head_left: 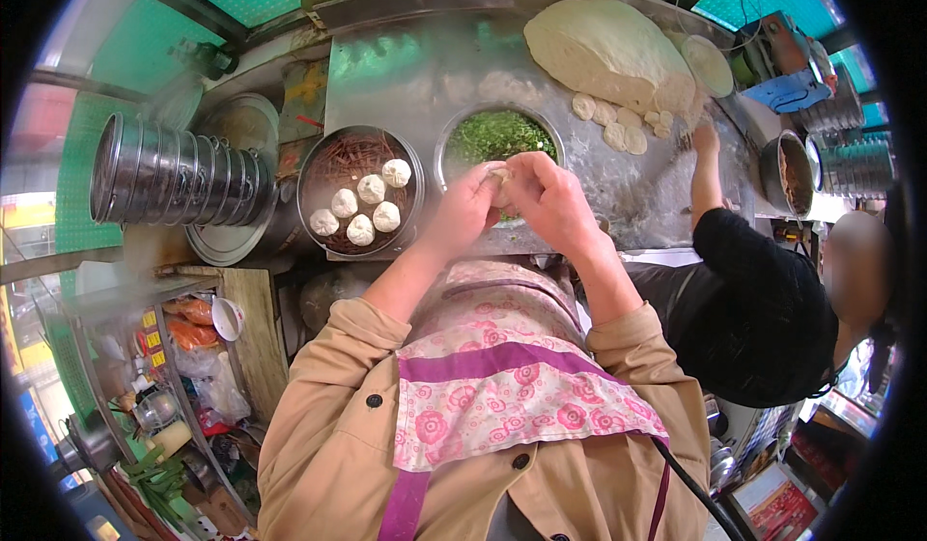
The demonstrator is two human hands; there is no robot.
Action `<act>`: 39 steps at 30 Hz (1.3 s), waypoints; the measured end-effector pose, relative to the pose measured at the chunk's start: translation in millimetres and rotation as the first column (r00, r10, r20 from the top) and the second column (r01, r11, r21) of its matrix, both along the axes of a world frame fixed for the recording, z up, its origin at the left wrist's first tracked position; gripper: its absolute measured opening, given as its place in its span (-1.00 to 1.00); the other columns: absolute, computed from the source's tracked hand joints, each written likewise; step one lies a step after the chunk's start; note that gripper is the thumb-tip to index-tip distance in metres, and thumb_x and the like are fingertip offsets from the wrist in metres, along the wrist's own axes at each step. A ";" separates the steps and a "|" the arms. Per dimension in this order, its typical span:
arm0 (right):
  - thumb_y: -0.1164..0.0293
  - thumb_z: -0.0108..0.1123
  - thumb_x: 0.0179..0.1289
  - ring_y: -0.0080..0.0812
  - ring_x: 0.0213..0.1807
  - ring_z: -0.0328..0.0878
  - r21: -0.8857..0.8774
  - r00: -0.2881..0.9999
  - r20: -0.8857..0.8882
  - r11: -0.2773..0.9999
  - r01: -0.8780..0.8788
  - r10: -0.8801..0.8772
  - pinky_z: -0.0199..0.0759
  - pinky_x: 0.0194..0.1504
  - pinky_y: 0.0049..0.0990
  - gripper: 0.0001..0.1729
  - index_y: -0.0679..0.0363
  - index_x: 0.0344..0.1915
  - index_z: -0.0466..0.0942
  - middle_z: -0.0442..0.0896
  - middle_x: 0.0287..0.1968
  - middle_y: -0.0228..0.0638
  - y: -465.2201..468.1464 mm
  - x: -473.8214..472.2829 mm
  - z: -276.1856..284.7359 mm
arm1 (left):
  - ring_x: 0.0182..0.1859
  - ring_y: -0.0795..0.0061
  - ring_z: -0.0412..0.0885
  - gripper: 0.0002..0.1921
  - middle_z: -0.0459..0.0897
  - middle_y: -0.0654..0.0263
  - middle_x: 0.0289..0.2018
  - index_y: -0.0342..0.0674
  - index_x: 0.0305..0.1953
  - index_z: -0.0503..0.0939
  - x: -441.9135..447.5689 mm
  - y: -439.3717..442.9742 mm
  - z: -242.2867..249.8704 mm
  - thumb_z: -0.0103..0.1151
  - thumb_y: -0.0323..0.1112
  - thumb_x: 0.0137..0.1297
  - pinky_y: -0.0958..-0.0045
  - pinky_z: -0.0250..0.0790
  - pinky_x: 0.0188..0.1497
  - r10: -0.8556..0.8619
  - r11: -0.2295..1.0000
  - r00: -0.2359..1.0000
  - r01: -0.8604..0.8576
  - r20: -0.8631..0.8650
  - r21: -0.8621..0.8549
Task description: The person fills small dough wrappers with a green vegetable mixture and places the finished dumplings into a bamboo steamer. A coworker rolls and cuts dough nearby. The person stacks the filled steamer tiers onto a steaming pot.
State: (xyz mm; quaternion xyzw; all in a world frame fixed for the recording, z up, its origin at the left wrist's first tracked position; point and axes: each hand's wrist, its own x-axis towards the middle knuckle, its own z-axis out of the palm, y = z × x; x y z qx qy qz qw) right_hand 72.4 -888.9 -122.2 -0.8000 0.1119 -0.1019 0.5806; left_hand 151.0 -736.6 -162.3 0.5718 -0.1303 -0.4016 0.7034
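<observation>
My left hand [465, 204] and my right hand [552, 197] meet over the near rim of a steel bowl [439, 151]. Between their fingertips they pinch a small piece of dough [501, 175], mostly hidden by the fingers. Chopped green filling [500, 135] lies in the bowl beneath. To the left stands a round metal steamer tray [303, 193] lined with brown strips [340, 157]. Several white pleated buns [371, 189] sit on this lining, mainly towards its front and right.
A large dough mass [608, 49] covers the back right of the steel worktop [405, 70], with small dough pieces [614, 137] before it. A co-worker's hand [704, 140] touches the floured surface at right. Stacked steamers [181, 172] stand at left; a filling pot [769, 172] is far right.
</observation>
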 end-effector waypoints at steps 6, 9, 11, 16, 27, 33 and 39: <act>0.51 0.32 0.30 -0.17 -0.31 0.68 -0.135 0.998 0.047 0.990 -0.034 0.040 0.55 -0.25 -0.31 -0.88 0.32 -0.20 0.62 0.69 -0.32 -0.09 -0.7 -1.4 9.2 | 0.05 0.49 0.55 -0.56 0.61 0.26 0.06 -0.33 0.29 0.50 4.7 5.8 20.6 -0.14 -0.21 0.59 0.44 0.40 0.09 -0.086 0.993 0.995 0.081 -0.055 -0.080; 0.51 0.32 0.29 -0.12 -0.32 0.67 -0.173 0.995 0.086 0.985 -0.026 0.042 0.54 -0.27 -0.30 -0.87 0.33 -0.20 0.63 0.69 -0.30 -0.09 -0.4 -2.8 6.4 | 0.19 0.43 0.57 -0.57 0.62 0.20 0.17 -0.38 0.28 0.51 4.2 7.3 27.3 -0.12 -0.24 0.60 0.39 0.41 0.27 -0.062 0.993 0.977 0.038 -0.206 -0.116; 0.51 0.32 0.28 -0.11 -0.33 0.66 -0.222 0.992 0.114 0.975 -0.023 0.050 0.53 -0.28 -0.30 -0.87 0.33 -0.20 0.63 0.68 -0.31 -0.10 -2.2 -4.8 4.9 | 0.03 0.49 0.56 -0.59 0.64 0.25 0.04 -0.36 0.24 0.55 2.7 5.9 21.7 -0.13 -0.25 0.59 0.44 0.41 0.09 -0.034 0.995 0.983 0.016 -0.180 -0.100; 0.50 0.34 0.27 -0.12 -0.35 0.65 -0.100 1.000 0.022 0.995 -0.012 0.015 0.53 -0.29 -0.30 -0.87 0.33 -0.23 0.64 0.67 -0.33 -0.13 3.6 -6.4 19.4 | -0.01 0.53 0.57 -0.64 0.67 0.29 -0.03 -0.36 0.18 0.59 0.5 5.7 1.9 -0.13 -0.32 0.59 0.45 0.41 0.07 -0.004 0.996 0.998 -0.001 0.060 0.090; 0.52 0.31 0.25 -0.11 -0.32 0.66 -0.207 0.996 0.028 0.975 -0.080 0.088 0.52 -0.27 -0.25 -0.90 0.34 -0.27 0.62 0.67 -0.36 -0.09 2.8 -3.0 6.8 | 0.17 0.43 0.58 -0.52 0.56 0.18 0.23 -0.39 0.37 0.41 0.8 14.9 27.7 -0.19 -0.29 0.55 0.35 0.43 0.24 -0.070 0.992 0.972 0.044 -0.223 -0.120; 0.50 0.32 0.24 -0.06 -0.31 0.65 -0.168 0.992 0.035 0.979 -0.116 0.124 0.52 -0.26 -0.23 -0.88 0.34 -0.31 0.61 0.67 -0.34 -0.08 3.8 -5.5 16.1 | 0.16 0.43 0.60 -0.58 0.64 0.21 0.14 -0.39 0.28 0.51 0.5 18.6 3.7 -0.09 -0.28 0.58 0.40 0.43 0.24 -0.025 0.999 0.996 0.023 -0.082 -0.028; 0.50 0.30 0.25 0.12 -0.29 0.59 -0.353 0.969 0.173 0.930 -0.104 0.174 0.50 -0.25 -0.14 -0.90 0.29 -0.30 0.57 0.61 -0.34 -0.01 2.5 -6.9 2.1 | 0.05 0.52 0.63 -0.66 0.68 0.32 0.05 -0.24 0.24 0.57 -5.0 16.4 -3.6 -0.06 -0.26 0.62 0.42 0.53 0.08 -0.026 0.999 0.997 0.029 -0.079 0.039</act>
